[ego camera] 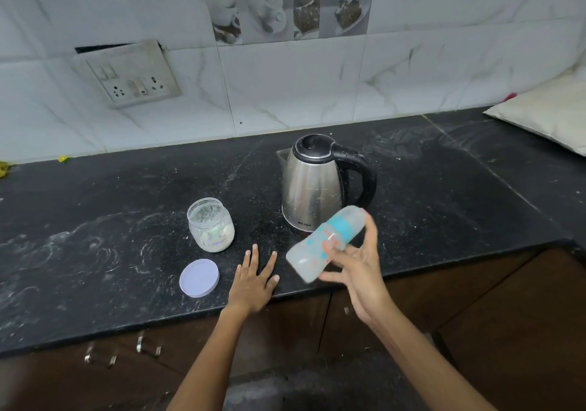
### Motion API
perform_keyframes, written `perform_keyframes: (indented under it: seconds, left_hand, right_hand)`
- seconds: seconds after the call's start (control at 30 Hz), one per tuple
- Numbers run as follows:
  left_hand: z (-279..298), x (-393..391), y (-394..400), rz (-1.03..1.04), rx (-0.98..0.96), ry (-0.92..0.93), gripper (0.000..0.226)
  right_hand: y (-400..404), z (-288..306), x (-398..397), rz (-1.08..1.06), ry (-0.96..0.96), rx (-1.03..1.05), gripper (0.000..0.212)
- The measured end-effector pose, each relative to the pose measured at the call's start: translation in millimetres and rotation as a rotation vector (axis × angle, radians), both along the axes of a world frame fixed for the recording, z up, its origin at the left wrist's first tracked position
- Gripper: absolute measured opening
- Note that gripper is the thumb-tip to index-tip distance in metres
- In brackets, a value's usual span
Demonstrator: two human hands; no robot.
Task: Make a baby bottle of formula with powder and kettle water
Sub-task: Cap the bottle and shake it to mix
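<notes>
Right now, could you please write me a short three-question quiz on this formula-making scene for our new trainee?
1. True or false: the powder jar has its lid screwed on.
2. Which hand holds the baby bottle? A) left hand B) right hand C) neither
3. Fill in: the kettle stands on the counter with its handle towards the person's ____.

Key:
1. False. The jar is open, and the lid lies flat on the counter in front of it.
2. B. The bottle is tilted in the air and blurred; the left hand rests flat on the counter.
3. Right.
</notes>
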State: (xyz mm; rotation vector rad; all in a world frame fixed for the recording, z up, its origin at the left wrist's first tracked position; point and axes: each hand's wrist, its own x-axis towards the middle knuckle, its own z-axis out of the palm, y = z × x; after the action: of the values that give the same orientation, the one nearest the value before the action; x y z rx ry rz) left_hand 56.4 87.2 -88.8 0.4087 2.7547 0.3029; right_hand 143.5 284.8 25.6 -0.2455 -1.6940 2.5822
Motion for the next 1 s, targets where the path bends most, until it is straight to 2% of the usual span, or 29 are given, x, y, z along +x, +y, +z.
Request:
perform_keyframes:
  seconds: [0.07, 0.17, 0.2, 0.3, 0.33, 0.43, 0.47, 0.6, 0.73, 0.87, 1.0]
  left_hand:
    - [0, 2, 1, 0.008, -0.009, 0.006, 0.060]
    - [-1, 0, 0, -0.008, -0.038, -0.004, 0.067]
    - [-2, 0, 0, -0.007, -0.037, -0.005, 0.066]
    - [-1, 0, 2, 0.015, -0.009, 0.000, 0.059]
    - [-1, 1, 3, 0.020, -0.011, -0.003, 0.059]
    - [-1, -1, 0, -0.006, -0.069, -0.014, 0.068]
    - [-1, -1, 0, -0.007, -0.073, -0.020, 0.068]
    - [1, 0, 4, 0.042, -0.011, -0.021, 0.058]
    - [-1, -1, 3, 0.016, -0.062, -0.032, 0.065]
    - [-1, 0, 5, 0.050, -0.021, -0.012, 0.057]
    - [-2, 0, 4, 0.007, -0.093, -0.018, 0.069]
  right_hand:
    - [0, 0, -2, 0.006, -0.009, 0.049, 0.092]
    - [-7, -6, 9, 0.258, -0.015, 0.175, 0.092]
    - [-6, -4, 8, 0.241, -0.002, 0.170, 0.092]
    - [4, 4, -6, -0.004, 0.016, 0.025, 0.092]
    - [4, 5, -8, -0.008, 0.020, 0.028, 0.092]
    - [-5, -3, -4, 0.212, 0.008, 0.143, 0.092]
    - [-6, -2, -3, 0.227, 0.019, 0.141, 0.091]
    - [6, 4, -19, -0.002, 0.033, 0.009, 0.086]
    - [-1, -7, -14, 0.228, -0.026, 0.177, 0.090]
    - [4, -5, -23, 0.038, -0.001, 0.027, 0.083]
    - [-7, -14, -15, 0.274, -0.032, 0.223, 0.088]
